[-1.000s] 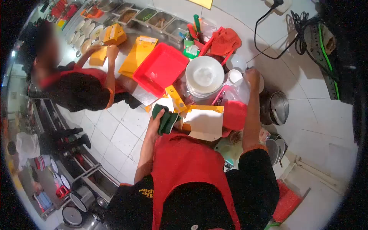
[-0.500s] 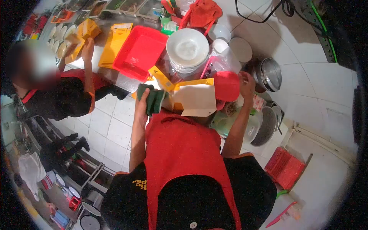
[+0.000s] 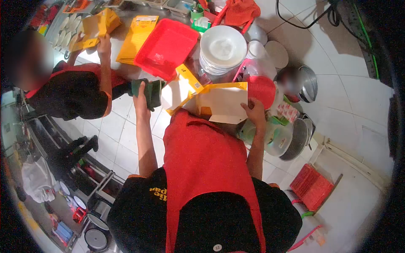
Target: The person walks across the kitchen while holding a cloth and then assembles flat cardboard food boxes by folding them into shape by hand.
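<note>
My left hand (image 3: 143, 101) is closed round a dark green folded cloth (image 3: 154, 93), thumb on top. It is held out to the left of an unfolded yellow and white cardboard box (image 3: 223, 103). The box lies at the counter's edge against my red apron, its white inside facing up. With thumb and fingers my right hand (image 3: 255, 113) grips the right edge of the box's white panel. A yellow flap (image 3: 189, 79) sticks up at the box's left side. Just behind my right hand is a round red lid-like thing (image 3: 261, 90).
Behind the box stand a red tray (image 3: 166, 46) and stacked white plates (image 3: 223, 46). Flat yellow boxes (image 3: 136, 40) lie farther left. A co-worker (image 3: 76, 92) at left holds a yellow box (image 3: 95, 31). Pans (image 3: 295, 139) and plastic tubs stand at right.
My left hand has moved left with the green cloth, away from the box. My right hand has come down from beside the red round thing onto the box's right edge.
</note>
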Motion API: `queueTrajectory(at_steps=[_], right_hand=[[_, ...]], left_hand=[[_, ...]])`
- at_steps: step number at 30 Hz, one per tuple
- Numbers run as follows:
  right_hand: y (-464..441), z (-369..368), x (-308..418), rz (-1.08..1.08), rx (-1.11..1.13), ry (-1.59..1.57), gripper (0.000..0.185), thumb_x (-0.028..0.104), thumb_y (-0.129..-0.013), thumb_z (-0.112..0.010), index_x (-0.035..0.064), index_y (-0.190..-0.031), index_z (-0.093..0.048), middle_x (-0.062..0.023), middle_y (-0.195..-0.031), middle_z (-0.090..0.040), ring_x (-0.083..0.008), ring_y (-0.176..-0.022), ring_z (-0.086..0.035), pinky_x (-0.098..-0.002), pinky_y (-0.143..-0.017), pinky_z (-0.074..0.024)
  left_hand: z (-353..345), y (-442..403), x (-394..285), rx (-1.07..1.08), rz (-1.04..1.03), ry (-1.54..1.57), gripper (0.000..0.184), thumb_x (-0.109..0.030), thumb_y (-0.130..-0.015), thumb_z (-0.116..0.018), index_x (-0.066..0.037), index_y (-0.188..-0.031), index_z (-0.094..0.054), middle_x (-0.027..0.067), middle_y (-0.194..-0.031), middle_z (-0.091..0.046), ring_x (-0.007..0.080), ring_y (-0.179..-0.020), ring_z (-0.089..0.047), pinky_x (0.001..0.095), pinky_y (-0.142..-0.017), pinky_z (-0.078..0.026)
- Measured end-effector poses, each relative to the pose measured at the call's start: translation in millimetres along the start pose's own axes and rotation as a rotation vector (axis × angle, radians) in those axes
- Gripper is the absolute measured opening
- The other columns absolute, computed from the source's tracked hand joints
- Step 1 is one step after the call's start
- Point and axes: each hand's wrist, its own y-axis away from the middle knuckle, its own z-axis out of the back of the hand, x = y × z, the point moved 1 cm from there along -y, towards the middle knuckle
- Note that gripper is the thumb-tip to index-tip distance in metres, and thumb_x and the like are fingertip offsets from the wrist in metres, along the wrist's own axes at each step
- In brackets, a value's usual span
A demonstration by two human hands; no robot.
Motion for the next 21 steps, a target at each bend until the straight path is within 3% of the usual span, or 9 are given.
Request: queueTrajectory(at_steps=[5,9,10,11,14,15,17,19,21], right_hand=[[8.4,31.3,51.3,-0.011,0.059,-0.009,0.025,0.017,-0.084,-0.075,-0.0027,-0.098,-0.068,-0.0121,-0.081,-0.068,-0.0176,-0.072,-0.062,-0.0324,-0.068,-0.0493],[9.6,55.6,25.1,-0.018,0.000,-0.235,0.023,0.016,-0.088,-0.073,-0.0024,-0.100,-0.068,-0.0095,-0.086,-0.070,-0.0145,-0.077,-0.063,-0.0310,-0.071,-0.0503],[12.8,69.9,28.0,0.008,-0.005,-0.280,0.023,0.016,-0.090,-0.072,-0.0018,-0.104,-0.068,-0.0083,-0.090,-0.071,-0.0138,-0.081,-0.063,-0.0300,-0.075,-0.0503],[17.6,86.0,31.1,0.033,-0.015,-0.325,0.024,0.016,-0.092,-0.071,-0.0012,-0.107,-0.068,-0.0071,-0.094,-0.071,-0.0131,-0.084,-0.064,-0.0290,-0.078,-0.0504],[33.2,121.1,51.0,0.026,-0.085,-0.385,0.025,0.012,-0.096,-0.063,-0.0027,-0.116,-0.064,-0.0061,-0.106,-0.069,-0.0124,-0.096,-0.062,-0.0279,-0.087,-0.0480],[34.2,130.0,47.9,0.078,-0.106,-0.471,0.026,0.009,-0.098,-0.059,-0.0037,-0.120,-0.062,-0.0059,-0.112,-0.067,-0.0123,-0.101,-0.061,-0.0279,-0.090,-0.0467],[36.1,137.2,59.2,0.131,-0.112,-0.563,0.028,0.015,-0.096,-0.065,-0.0037,-0.117,-0.064,-0.0047,-0.107,-0.070,-0.0121,-0.096,-0.062,-0.0274,-0.087,-0.0471],[32.8,133.6,51.0,0.140,-0.153,-0.663,0.032,0.017,-0.097,-0.065,-0.0028,-0.122,-0.063,-0.0048,-0.110,-0.069,-0.0120,-0.097,-0.061,-0.0275,-0.088,-0.0464],[28.6,122.4,49.5,0.100,-0.170,-0.679,0.034,0.017,-0.097,-0.065,-0.0025,-0.125,-0.062,-0.0048,-0.112,-0.068,-0.0120,-0.099,-0.061,-0.0274,-0.089,-0.0463]], left_hand=[[0.5,0.9,13.1,-0.021,0.046,0.040,0.040,-0.032,-0.097,-0.064,-0.003,-0.124,-0.059,0.0090,-0.106,-0.069,0.0207,-0.092,-0.069,0.0344,-0.081,-0.056],[-10.7,20.7,1.4,0.040,0.124,0.165,0.043,-0.050,-0.097,-0.059,-0.008,-0.107,-0.062,0.0057,-0.091,-0.064,0.0182,-0.085,-0.066,0.0320,-0.078,-0.055],[-9.3,14.9,6.9,0.034,0.033,0.152,0.049,-0.059,-0.097,-0.054,-0.010,-0.100,-0.061,0.0055,-0.091,-0.064,0.0192,-0.078,-0.065,0.0330,-0.072,-0.055],[-8.7,16.4,7.4,0.029,0.144,0.162,0.054,-0.061,-0.098,-0.047,-0.010,-0.093,-0.061,0.0051,-0.083,-0.063,0.0184,-0.069,-0.064,0.0337,-0.067,-0.055],[-7.0,13.3,14.9,0.199,0.115,-0.114,0.064,-0.062,-0.100,-0.041,-0.007,-0.075,-0.062,0.0067,-0.066,-0.061,0.0152,-0.057,-0.062,0.0293,-0.057,-0.052],[-8.0,13.0,12.3,0.312,0.091,-0.345,0.063,-0.057,-0.100,-0.044,-0.003,-0.076,-0.066,0.0099,-0.073,-0.065,0.0139,-0.057,-0.062,0.0272,-0.053,-0.050],[-18.0,18.4,6.1,0.469,0.100,-0.457,0.056,-0.047,-0.100,-0.049,0.001,-0.080,-0.069,0.0092,-0.081,-0.069,0.0118,-0.067,-0.064,0.0270,-0.059,-0.050],[-36.0,23.6,5.3,0.662,-0.164,-0.595,0.045,-0.037,-0.100,-0.056,0.004,-0.088,-0.070,0.0058,-0.084,-0.069,0.0111,-0.078,-0.066,0.0275,-0.069,-0.050],[-65.0,52.0,-15.1,0.925,-0.103,-0.443,0.040,-0.031,-0.100,-0.060,0.005,-0.115,-0.065,0.0072,-0.103,-0.070,0.0157,-0.097,-0.063,0.0303,-0.090,-0.048]])
